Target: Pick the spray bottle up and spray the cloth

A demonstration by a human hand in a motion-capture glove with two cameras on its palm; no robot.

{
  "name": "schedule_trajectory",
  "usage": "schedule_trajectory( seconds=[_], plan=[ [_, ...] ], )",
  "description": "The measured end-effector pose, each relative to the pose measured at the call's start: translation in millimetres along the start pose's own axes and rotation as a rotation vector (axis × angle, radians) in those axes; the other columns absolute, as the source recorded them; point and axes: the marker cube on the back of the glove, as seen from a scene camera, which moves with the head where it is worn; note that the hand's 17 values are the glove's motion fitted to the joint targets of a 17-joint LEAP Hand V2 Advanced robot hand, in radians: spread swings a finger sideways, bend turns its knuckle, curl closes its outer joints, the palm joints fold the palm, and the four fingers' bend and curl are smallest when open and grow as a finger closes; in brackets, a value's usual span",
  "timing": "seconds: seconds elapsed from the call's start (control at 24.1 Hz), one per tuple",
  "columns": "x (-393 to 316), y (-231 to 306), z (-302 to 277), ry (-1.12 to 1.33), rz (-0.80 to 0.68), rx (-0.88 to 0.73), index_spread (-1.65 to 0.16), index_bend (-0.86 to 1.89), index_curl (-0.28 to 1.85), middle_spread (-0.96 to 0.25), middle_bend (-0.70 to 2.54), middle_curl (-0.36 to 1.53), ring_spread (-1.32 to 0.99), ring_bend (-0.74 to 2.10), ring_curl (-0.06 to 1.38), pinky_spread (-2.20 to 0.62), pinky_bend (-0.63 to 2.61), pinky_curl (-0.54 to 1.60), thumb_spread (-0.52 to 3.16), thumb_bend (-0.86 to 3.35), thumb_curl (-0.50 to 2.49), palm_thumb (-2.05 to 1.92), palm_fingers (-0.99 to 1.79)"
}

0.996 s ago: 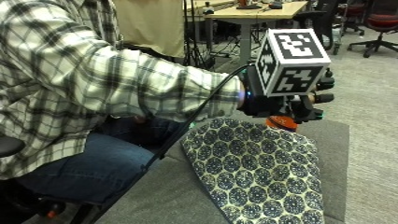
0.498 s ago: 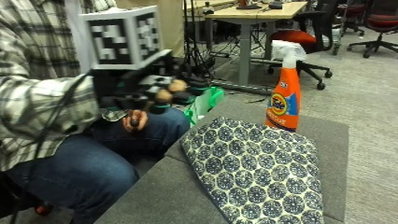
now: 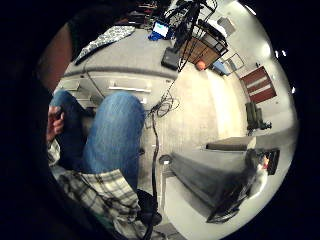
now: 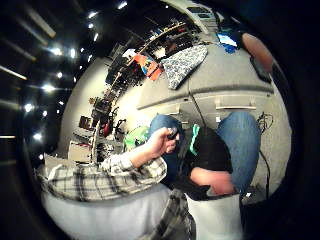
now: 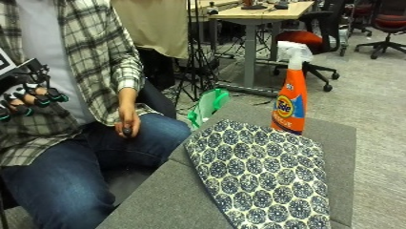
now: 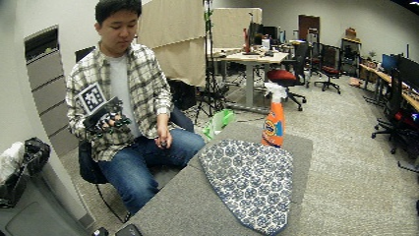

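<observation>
The orange spray bottle [image 5: 290,98] with a white trigger head stands upright on the grey table [image 5: 336,138], at its far edge. Just in front of it lies the blue-and-white patterned cloth [image 5: 260,176], spread flat. My gloved right hand [image 5: 25,95] is drawn back against the person's chest, far left of the bottle, with its fingers loosely curled and holding nothing. In the wide outside view the hand [image 6: 108,120] is well apart from the bottle [image 6: 274,123] and the cloth [image 6: 252,182]. The thumb side palm view shows the cloth [image 4: 185,62] far off.
The bare left hand [image 5: 126,121] rests on the thigh and holds a small black object. A green bag [image 5: 209,105] sits on the floor beside the table. A desk [image 5: 266,12] and office chairs [image 5: 310,40] stand behind.
The gloved hand was at the bottle a second ago. It has let go and pulled back left to the chest. The bottle stays upright on the table.
</observation>
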Motion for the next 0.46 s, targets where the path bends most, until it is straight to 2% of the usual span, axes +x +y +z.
schedule_trajectory(
  seconds=[0.21, 0.46],
  plan=[
    [15.8, 68.0, 10.6, -0.054, -0.064, 0.037, -0.38, 0.24, 0.34, -0.10, 0.20, 0.32, 0.07, 0.32, 0.32, 0.23, 0.31, 0.26, 1.14, 0.05, 0.47, 0.63, 0.37],
    [19.3, 89.2, 24.5, -0.058, -0.084, 0.099, -0.36, 0.23, 0.35, -0.09, 0.18, 0.32, 0.06, 0.31, 0.32, 0.23, 0.28, 0.26, 1.15, 0.03, 0.49, 0.65, 0.39]
  ],
)
